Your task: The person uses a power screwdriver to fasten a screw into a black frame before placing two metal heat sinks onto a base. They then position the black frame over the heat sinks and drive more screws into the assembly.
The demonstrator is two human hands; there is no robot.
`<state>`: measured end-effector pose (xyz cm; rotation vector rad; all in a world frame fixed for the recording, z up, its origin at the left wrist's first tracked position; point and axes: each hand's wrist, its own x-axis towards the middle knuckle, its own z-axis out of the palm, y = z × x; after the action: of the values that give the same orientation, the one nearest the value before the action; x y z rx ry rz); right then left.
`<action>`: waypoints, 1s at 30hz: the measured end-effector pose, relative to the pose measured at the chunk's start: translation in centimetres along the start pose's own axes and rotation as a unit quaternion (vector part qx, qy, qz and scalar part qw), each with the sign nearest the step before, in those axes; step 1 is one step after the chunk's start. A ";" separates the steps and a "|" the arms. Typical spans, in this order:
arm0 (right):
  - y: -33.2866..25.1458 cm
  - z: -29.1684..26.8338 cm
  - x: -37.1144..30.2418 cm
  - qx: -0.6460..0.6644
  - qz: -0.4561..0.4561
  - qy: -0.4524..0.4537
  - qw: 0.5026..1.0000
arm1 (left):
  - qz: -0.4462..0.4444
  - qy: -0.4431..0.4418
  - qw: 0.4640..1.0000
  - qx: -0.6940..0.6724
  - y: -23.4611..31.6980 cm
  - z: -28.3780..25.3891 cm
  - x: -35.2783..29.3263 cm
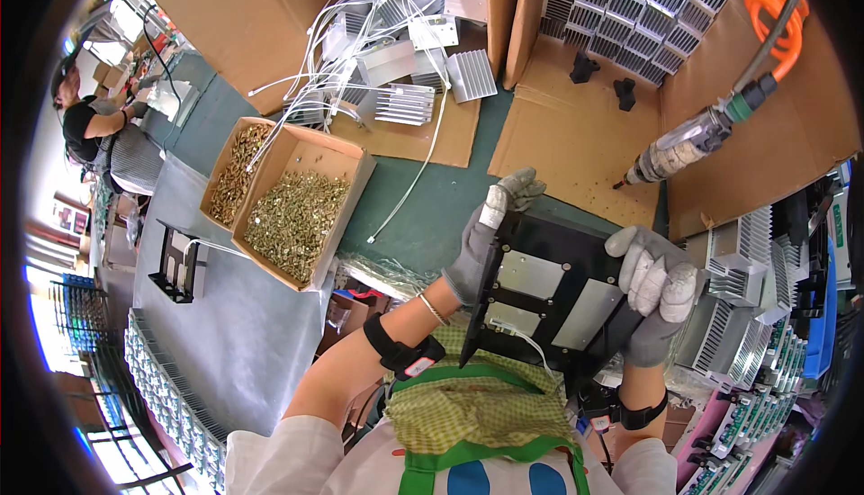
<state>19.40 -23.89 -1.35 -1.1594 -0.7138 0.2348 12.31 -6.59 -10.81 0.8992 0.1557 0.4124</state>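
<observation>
Between my two gloved hands I hold a black plastic frame (551,315) in front of my chest, tilted, with silvery metal plates set in its openings. My left hand (493,225) grips its far left edge, fingers curled behind it. At the right edge, my right hand (655,283) is closed with its fingers folded over the rim. A white cable (531,340) runs from the frame's lower plate toward my apron. Beyond the frame, a power screwdriver (675,155) hangs from an orange coiled hose (783,22), its tip over the cardboard.
Left of centre stands a cardboard box (355,193) of small brass-coloured screws. Metal heatsinks (405,103) with white cables lie behind it; more heatsinks (643,9) fill a carton. Another black frame (175,265) rests at left. A co-worker (94,126) works far left. Finned parts (738,261) are stacked at right.
</observation>
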 end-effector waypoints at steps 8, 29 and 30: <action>-0.1 0.1 -0.3 0.007 -0.074 -0.035 0.997 | -0.001 -0.016 0.999 0.030 0.6 0.3 -0.4; -0.5 8.6 8.8 0.146 -0.065 -0.142 0.977 | 0.124 0.016 0.986 0.106 18.2 0.6 -9.6; -0.2 9.1 9.4 0.135 -0.057 -0.159 0.976 | 0.126 0.077 0.986 0.073 19.8 -0.6 -11.3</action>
<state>20.85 -12.23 4.39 -0.8253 -0.9944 0.4136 -3.75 0.12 3.93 1.0348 0.2171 0.7132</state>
